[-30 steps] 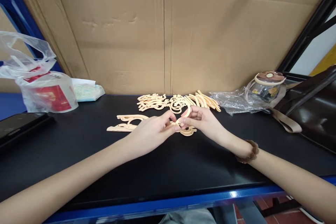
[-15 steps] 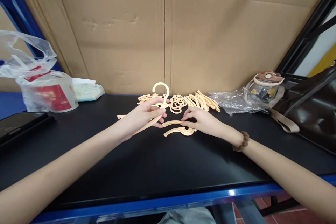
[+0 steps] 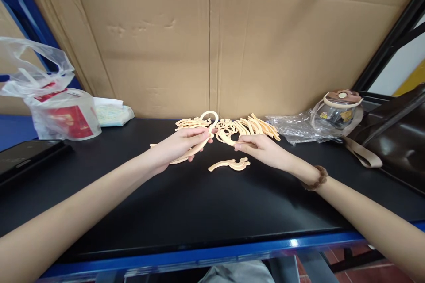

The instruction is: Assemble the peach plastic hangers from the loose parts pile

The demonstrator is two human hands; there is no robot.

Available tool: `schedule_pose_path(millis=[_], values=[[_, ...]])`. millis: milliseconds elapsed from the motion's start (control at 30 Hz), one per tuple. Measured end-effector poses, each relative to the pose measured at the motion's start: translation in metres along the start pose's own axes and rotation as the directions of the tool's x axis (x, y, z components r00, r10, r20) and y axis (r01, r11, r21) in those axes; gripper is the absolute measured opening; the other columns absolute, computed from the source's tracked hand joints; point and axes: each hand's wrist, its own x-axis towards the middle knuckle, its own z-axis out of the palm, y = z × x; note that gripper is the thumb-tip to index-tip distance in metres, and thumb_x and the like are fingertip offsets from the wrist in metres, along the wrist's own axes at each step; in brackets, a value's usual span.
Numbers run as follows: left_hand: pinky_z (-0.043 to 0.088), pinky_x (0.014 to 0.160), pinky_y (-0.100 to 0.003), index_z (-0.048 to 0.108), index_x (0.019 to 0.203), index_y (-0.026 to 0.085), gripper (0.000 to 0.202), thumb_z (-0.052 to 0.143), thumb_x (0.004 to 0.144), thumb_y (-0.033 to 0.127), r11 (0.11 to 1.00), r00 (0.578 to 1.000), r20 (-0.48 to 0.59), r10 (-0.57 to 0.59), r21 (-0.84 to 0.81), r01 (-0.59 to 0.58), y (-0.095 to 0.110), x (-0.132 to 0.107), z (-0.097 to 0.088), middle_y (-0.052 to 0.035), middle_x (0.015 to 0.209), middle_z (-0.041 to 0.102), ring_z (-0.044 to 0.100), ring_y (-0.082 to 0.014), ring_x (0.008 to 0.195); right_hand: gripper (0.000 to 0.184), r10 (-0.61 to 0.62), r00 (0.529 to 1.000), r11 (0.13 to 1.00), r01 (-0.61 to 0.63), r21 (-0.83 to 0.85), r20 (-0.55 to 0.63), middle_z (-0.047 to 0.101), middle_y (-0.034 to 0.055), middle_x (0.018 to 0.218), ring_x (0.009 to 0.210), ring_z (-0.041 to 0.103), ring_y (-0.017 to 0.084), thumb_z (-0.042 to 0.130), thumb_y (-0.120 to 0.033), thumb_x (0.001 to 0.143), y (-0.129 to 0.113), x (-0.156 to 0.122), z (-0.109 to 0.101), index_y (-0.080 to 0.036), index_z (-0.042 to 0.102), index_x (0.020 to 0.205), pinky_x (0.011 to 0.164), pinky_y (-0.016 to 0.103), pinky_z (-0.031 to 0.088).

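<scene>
Near the centre of the clock face, the left hand's [image 3: 182, 142] grip is clamped on a part-built cream hanger [image 3: 211, 130], while the right hand's [image 3: 264, 148] grip pinches a curved strip [image 3: 227, 140] close to it; loose pieces [image 3: 236, 167] lie toward six o'clock and a heap [image 3: 249, 126] sits behind. At nine o'clock a clear bag [image 3: 16, 89] holds a round pack [image 3: 72, 119] with a red panel; at three stands a clear, lidded jar [image 3: 336, 116]. The black surface [image 3: 199, 212] runs back to a cardboard wall [image 3: 265, 53] at twelve.

Black tabletop [image 3: 199, 212], loose cream pieces [image 3: 222, 164], bagged tub [image 3: 68, 117], crumpled clear wrap [image 3: 294, 127]
</scene>
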Motion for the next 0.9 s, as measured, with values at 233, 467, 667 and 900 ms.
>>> schedule_pose_path(millis=[233,467,667,900], values=[[0.057,0.057,-0.022,0.064,0.118,0.024,0.034,0.06,0.087,0.036,0.98,0.976,0.212,-0.042,-0.183,0.082,0.003,-0.002,0.002,-0.0058,0.093,0.065,0.064,-0.0196,0.091,0.044,0.003,0.994,0.994,-0.015,0.11,0.108,0.053,-0.0015,0.063,0.054,0.038,0.009,0.051,-0.056,0.086,-0.002,-0.002,0.0,-0.016,0.068,0.082,0.05,0.025,0.027],[0.058,0.057,-0.021,0.068,0.111,0.023,0.026,0.06,0.087,0.027,0.961,0.924,0.38,-0.049,-0.235,0.147,0.008,-0.003,-0.005,-0.0062,0.102,0.067,0.068,-0.0195,0.088,0.037,-0.024,0.988,0.954,-0.024,0.298,0.154,0.064,0.0015,0.072,0.063,0.05,0.012,0.061,-0.05,0.082,-0.004,-0.005,-0.005,-0.016,0.073,0.086,0.056,0.025,0.037],[0.058,0.069,-0.025,0.069,0.107,0.021,0.023,0.063,0.085,0.027,0.96,0.902,0.426,-0.074,-0.215,0.18,0.007,-0.003,-0.008,-0.0065,0.104,0.069,0.07,-0.0184,0.084,0.032,-0.009,0.984,0.93,-0.057,0.362,0.178,0.063,0.0004,0.068,0.06,0.048,0.01,0.066,-0.047,0.078,-0.007,-0.005,-0.004,-0.016,0.073,0.084,0.053,0.024,0.035],[0.057,0.064,-0.022,0.071,0.102,0.019,0.022,0.064,0.085,0.03,0.996,0.951,0.307,-0.036,-0.071,0.06,0.014,-0.004,-0.01,-0.0047,0.087,0.073,0.07,-0.0166,0.078,0.028,0.019,0.994,0.928,-0.056,0.367,0.105,0.059,-0.0013,0.063,0.056,0.043,0.009,0.067,-0.043,0.079,-0.012,-0.006,-0.005,-0.015,0.072,0.08,0.051,0.023,0.031]])
